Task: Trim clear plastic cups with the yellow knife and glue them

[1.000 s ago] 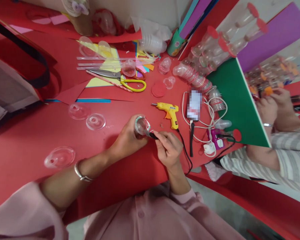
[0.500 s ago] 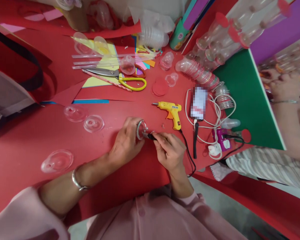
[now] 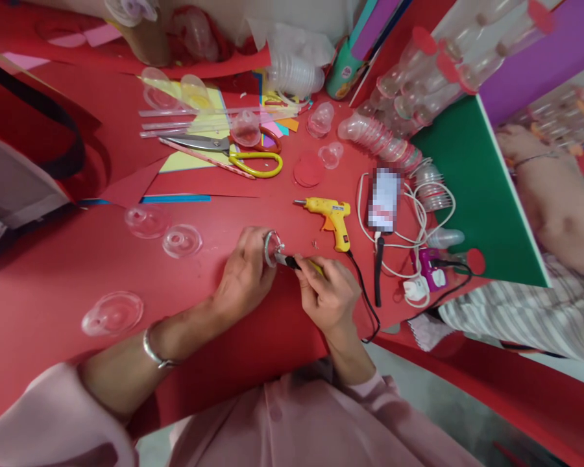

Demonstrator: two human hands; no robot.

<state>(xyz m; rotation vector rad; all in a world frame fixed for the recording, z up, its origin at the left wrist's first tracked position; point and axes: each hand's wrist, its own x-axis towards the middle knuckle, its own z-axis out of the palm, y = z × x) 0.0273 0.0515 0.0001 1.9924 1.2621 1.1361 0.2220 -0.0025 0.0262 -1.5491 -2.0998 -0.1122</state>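
Observation:
Between the thumb and fingers of my left hand (image 3: 246, 269) is a clear plastic dome lid (image 3: 271, 249), tilted on edge with its rim towards my right hand. My right hand (image 3: 329, 290) grips a utility knife (image 3: 292, 261) with a black and yellow handle. Its blade meets the lid's right side; the exact contact is too small to make out. Left of my hands, clear lids with raised, holed centres (image 3: 182, 240) lie on the red tabletop (image 3: 209, 383). A yellow glue gun (image 3: 331, 217) rests just beyond my right hand.
Large scissors (image 3: 233, 149) lie among clear straws and coloured paper at the back. Stacked clear cups (image 3: 384, 141) stand behind a phone (image 3: 385, 200) on white cables. A purple power adapter (image 3: 429, 269) sits at right. Beyond a green board (image 3: 472, 194) shows another person's arm (image 3: 552, 188).
The knife has turned slightly in my right hand, and its yellow handle now shows. My left hand keeps the lid in nearly the same place. The other person's arm has shifted.

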